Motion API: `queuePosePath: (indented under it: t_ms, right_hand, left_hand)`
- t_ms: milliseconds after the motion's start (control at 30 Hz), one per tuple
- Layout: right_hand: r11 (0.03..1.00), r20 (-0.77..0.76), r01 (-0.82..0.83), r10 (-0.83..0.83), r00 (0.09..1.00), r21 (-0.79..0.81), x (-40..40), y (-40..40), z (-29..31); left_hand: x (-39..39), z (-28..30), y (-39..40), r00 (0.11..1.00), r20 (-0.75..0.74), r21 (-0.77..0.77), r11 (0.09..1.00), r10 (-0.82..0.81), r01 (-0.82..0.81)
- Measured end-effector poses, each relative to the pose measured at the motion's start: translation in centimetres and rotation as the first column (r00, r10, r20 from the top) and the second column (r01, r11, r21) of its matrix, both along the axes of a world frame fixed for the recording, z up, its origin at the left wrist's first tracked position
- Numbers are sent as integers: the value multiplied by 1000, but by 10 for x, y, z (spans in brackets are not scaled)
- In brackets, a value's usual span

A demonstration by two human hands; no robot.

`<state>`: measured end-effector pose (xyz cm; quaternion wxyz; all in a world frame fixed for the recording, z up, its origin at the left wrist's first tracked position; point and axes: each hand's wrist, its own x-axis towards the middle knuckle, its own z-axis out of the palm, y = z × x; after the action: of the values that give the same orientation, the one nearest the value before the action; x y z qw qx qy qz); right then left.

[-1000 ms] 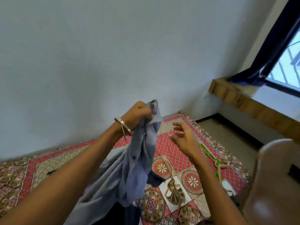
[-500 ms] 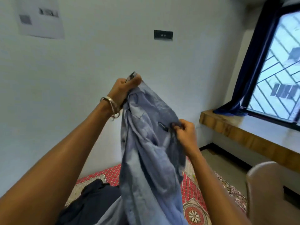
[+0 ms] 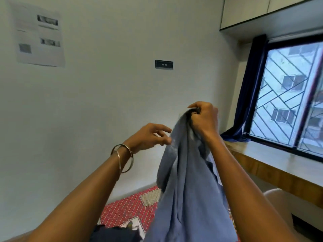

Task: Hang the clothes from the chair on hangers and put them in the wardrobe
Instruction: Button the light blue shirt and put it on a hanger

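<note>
A blue-grey shirt (image 3: pixel 185 180) hangs bunched in front of me, in the middle of the view. My right hand (image 3: pixel 203 119) grips its top edge and holds it up high. My left hand (image 3: pixel 150 136), with bangles on the wrist, is just left of the shirt with its fingers loosely spread, the fingertips at the fabric's left edge. A dark garment (image 3: pixel 113 233) lies below at the bottom edge. The rounded top of a beige chair back (image 3: pixel 277 194) shows at the lower right. No hanger or wardrobe is in view.
A bed with a red patterned cover (image 3: pixel 129 209) lies below against the white wall. A wooden window ledge (image 3: pixel 265 170) runs along the right, under a barred window (image 3: pixel 293 95) with a dark blue curtain (image 3: pixel 248 95).
The shirt's top has passed from my left hand to my right hand, which rose with it. My left hand let go and dropped beside the fabric. The view tilted upward.
</note>
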<state>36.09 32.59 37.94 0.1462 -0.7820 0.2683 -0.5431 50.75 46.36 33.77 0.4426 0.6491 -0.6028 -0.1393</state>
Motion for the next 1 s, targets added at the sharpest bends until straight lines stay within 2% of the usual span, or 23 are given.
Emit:
queuePosePath:
  t_ms: [67,133,200,267,300,333,400,467,533,600,700,733,767,800,833,867,900,933,967,1000]
  right_hand:
    - [999,43,33,-33,998,18,-5,-2,6]
    - [998,67,55,-55,996,13,-9,-3,10]
    - [997,79,76,-77,994,20,-17,-3,9]
    - [993,78,115,-117,990,22,-27,-9,5]
    - [990,66,142,-143,988,17,-32,-15,1]
    - [987,31,162,-162,986,9,-44,-24,-4]
    - [995,-121,101,-102,987,-10,-60,-41,-16]
    - [998,-391,41,-54,919,-44,-77,-54,-41]
    - [988,-591,96,-147,793,-118,-78,-62,-71]
    - [961,-601,228,-275,751,-155,-77,-63,-96]
    - [928,-539,372,-305,785,16,-85,-57,-111]
    - [922,-542,377,-272,795,89,-87,-54,-110]
    - [920,-572,364,-223,789,143,-87,-51,-104]
    - [925,-635,328,-139,760,190,-91,-45,-102]
    - [929,-709,283,-32,705,240,-94,-37,-94]
    - [917,-754,234,99,649,322,-99,-28,-89]
    - [875,-745,173,264,612,452,-105,-19,-84]
    - [786,-660,99,435,612,610,-109,-12,-79]
    - [660,-518,5,586,623,752,-115,-8,-77]
    - [541,-358,-117,689,630,833,-121,-4,-73]
  left_hand:
    - [-12,-3,-9,998,48,43,998,-37,35]
    - [-20,-15,-17,995,101,109,994,11,-22]
    - [-24,-34,-25,968,207,102,981,142,-165]
    - [-20,-45,-32,903,260,-7,936,342,-352]
    - [-14,-43,-31,845,269,-78,885,462,-459]
    - [-13,-39,-31,777,281,-155,825,564,-543]
    - [-8,-17,-27,645,306,-286,714,700,-639]
    - [-17,4,-26,599,315,-367,677,736,-638]
    - [-27,17,-27,611,292,-397,675,736,-622]
    - [-34,20,-30,612,253,-375,659,749,-652]
    - [-38,12,-26,634,219,-243,671,742,-701]
    - [-36,11,-22,674,240,-167,713,699,-681]
    - [-33,13,-18,721,305,-23,761,623,-648]
    - [-38,11,-10,794,332,131,808,510,-574]
    - [-36,12,-5,835,390,312,797,388,-517]
    - [-35,10,-3,908,306,521,748,288,-412]
    - [-36,13,2,958,124,674,687,259,-273]
    - [-33,16,9,988,-21,692,716,151,-95]
    - [-33,16,13,995,-101,658,750,5,63]
    - [-27,16,15,962,-260,588,778,-80,224]
